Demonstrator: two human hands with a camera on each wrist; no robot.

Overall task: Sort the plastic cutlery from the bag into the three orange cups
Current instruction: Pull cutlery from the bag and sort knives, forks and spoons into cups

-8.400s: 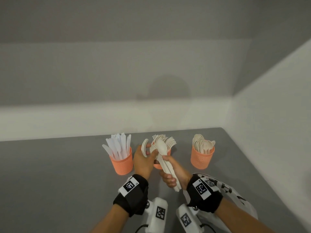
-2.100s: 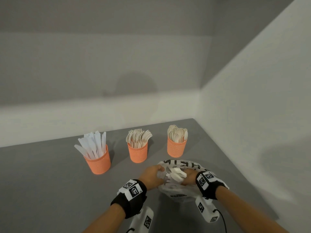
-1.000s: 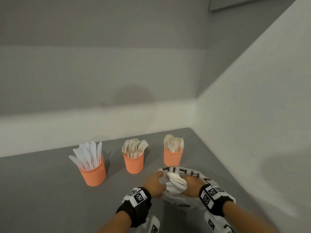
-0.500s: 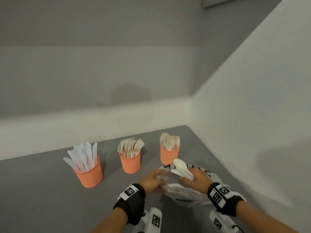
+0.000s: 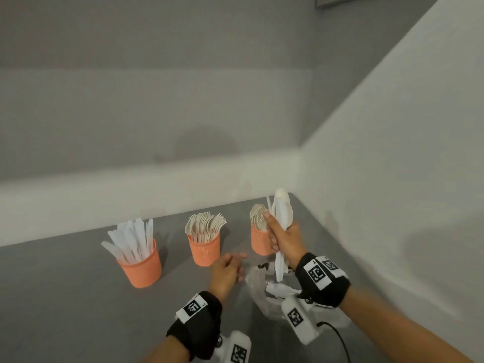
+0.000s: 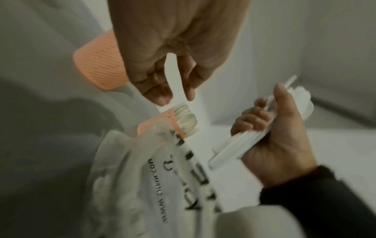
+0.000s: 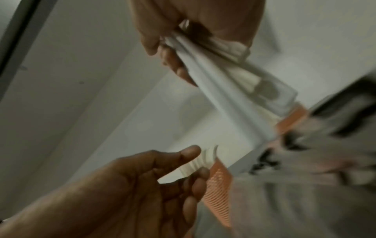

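Three orange cups stand in a row: knives (image 5: 138, 265), forks (image 5: 205, 251), spoons (image 5: 258, 243). My right hand (image 5: 275, 231) grips an upright bundle of white cutlery (image 5: 282, 213), spoon bowls on top, just in front of the spoon cup. The bundle's handles (image 6: 242, 145) stick out below the fist and show blurred as handles (image 7: 223, 90) in the right wrist view. My left hand (image 5: 234, 260) hovers with loosely curled fingers (image 6: 160, 95), holding nothing, left of the clear printed bag (image 5: 262, 292). The bag (image 6: 160, 180) lies crumpled under my right wrist.
The grey table (image 5: 65, 297) ends at a white wall (image 5: 379, 205) close on the right and a pale ledge (image 5: 131, 195) behind the cups. A wrist-camera cable (image 5: 337, 339) trails at the near right.
My right hand has lifted the cutlery bundle out of the bag and up to the spoon cup. My left hand has let go of the bag and drawn slightly left.
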